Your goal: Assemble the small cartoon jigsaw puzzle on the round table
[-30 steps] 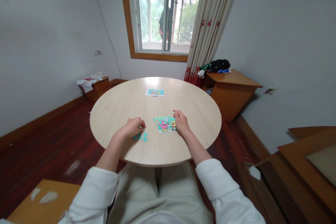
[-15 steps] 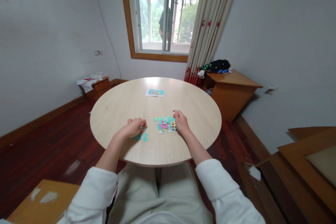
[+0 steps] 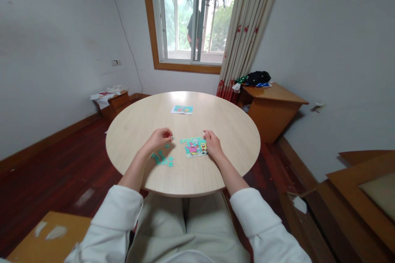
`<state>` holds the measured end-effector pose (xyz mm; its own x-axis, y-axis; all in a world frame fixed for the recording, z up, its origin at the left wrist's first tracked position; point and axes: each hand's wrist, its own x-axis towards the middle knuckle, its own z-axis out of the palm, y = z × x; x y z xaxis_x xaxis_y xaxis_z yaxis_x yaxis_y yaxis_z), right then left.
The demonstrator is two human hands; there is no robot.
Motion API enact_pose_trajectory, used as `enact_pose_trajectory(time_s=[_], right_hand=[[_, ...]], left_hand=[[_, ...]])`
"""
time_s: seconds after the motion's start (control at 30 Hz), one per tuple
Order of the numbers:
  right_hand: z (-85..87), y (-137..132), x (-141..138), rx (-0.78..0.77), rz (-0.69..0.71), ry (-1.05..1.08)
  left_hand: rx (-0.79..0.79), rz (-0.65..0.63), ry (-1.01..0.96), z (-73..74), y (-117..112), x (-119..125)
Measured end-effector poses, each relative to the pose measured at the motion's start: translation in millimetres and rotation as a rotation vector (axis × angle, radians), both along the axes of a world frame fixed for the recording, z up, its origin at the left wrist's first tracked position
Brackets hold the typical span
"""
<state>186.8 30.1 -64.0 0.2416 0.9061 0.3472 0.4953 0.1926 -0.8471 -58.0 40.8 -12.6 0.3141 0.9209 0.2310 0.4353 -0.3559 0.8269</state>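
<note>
A partly assembled cartoon jigsaw puzzle [image 3: 194,146] lies on the round light-wood table [image 3: 138,127] in front of me. My right hand [image 3: 212,144] rests curled against the puzzle's right edge, fingers on it. My left hand [image 3: 159,137] is raised a little above the table, left of the puzzle, pinching a small teal puzzle piece [image 3: 171,137] between its fingertips. Several loose teal pieces [image 3: 162,159] lie on the table below my left hand.
A printed reference picture [image 3: 182,109] lies at the table's far side. A wooden cabinet [image 3: 271,109] with dark clothes stands at the right, a low drawer unit [image 3: 115,102] at the left wall. A person stands outside the window [image 3: 193,28].
My left hand has lifted off the loose pieces and moved up and right with one teal piece pinched in it. My right hand has stayed on the puzzle.
</note>
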Motion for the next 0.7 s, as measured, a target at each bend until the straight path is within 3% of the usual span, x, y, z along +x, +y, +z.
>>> enact_pose_trajectory(time_s=[0.3,0.7], right_hand=[[-3.3,-8,2,-0.011,0.007,-0.019],[-0.2,-14,1,-0.026,-0.001,-0.018]], left_hand=[[-0.038,0.071,-0.406,26.3,20,0],[-0.043,0.112,-0.490,35.0,28,10]])
